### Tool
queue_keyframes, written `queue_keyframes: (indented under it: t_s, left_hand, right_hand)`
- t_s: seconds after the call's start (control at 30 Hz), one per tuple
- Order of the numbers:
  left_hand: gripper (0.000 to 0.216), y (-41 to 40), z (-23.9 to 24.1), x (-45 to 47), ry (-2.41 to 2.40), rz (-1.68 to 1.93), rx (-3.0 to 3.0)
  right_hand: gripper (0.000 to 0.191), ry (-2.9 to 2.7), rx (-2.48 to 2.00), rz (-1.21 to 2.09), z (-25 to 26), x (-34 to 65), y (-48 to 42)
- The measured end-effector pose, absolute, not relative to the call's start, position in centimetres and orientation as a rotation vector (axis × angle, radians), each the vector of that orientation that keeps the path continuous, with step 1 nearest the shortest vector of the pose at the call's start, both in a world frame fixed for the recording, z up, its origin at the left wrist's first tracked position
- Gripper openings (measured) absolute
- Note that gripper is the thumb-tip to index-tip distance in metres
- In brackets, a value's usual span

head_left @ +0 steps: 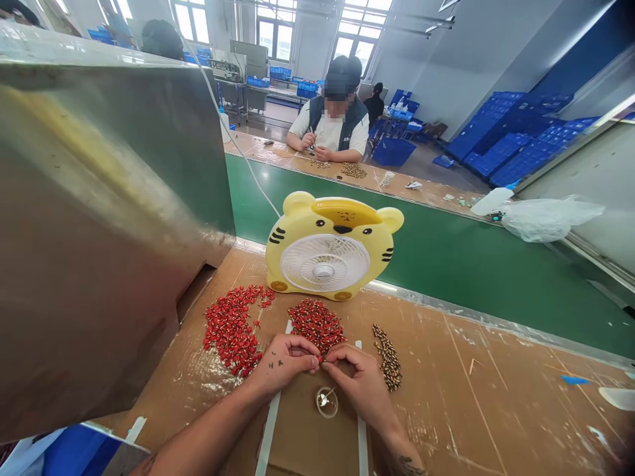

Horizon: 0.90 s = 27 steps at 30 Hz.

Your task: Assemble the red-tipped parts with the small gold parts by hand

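Observation:
My left hand (285,362) is closed in a pinch around a small red piece (319,359). Fingertip to fingertip with it, my right hand (358,377) is pinched too; whatever sits between its thumb and forefinger is too small to make out. Just beyond my fingers lies a heap of small red pieces with dark and gold parts (315,320). A larger pile of red pieces (231,327) spreads out to the left. Right of my right hand is a pile of small gold-and-black pieces (387,357). Below my hands stands a small clear round cup (326,402) with a thin stick in it.
A yellow animal-faced fan (332,248) stands behind the piles. A big metal box (109,218) takes up the left side. White tape strips (268,436) edge the board before me. Past the green partition (446,258), another person (335,112) works at a bench. A plastic bag (550,218) lies right.

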<state>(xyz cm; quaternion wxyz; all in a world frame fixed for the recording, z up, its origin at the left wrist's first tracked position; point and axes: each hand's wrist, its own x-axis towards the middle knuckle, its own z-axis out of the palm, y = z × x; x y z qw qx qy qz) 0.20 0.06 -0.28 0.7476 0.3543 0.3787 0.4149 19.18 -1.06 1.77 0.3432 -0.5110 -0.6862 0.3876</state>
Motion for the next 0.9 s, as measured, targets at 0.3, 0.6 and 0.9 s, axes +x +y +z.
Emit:
queue_keyframes:
  t_s: [0.3,0.6,0.9]
  left_hand:
    - [0.012,-0.1,0.7,0.3,0.915,0.873,0.933]
    - [0.010,-0.6,0.2,0.3,1.055,0.964,1.188]
    - [0.011,-0.9,-0.8,0.3,1.076,0.932,1.197]
  right_hand:
    - [0.006,-1.854,-1.264,0.953,1.9,18.9,-1.3]
    - [0.008,-1.758,-1.327,0.995,1.7,19.1,-1.6]
    - [0.010,-1.809,-1.391,0.950,1.9,18.4,-1.7]
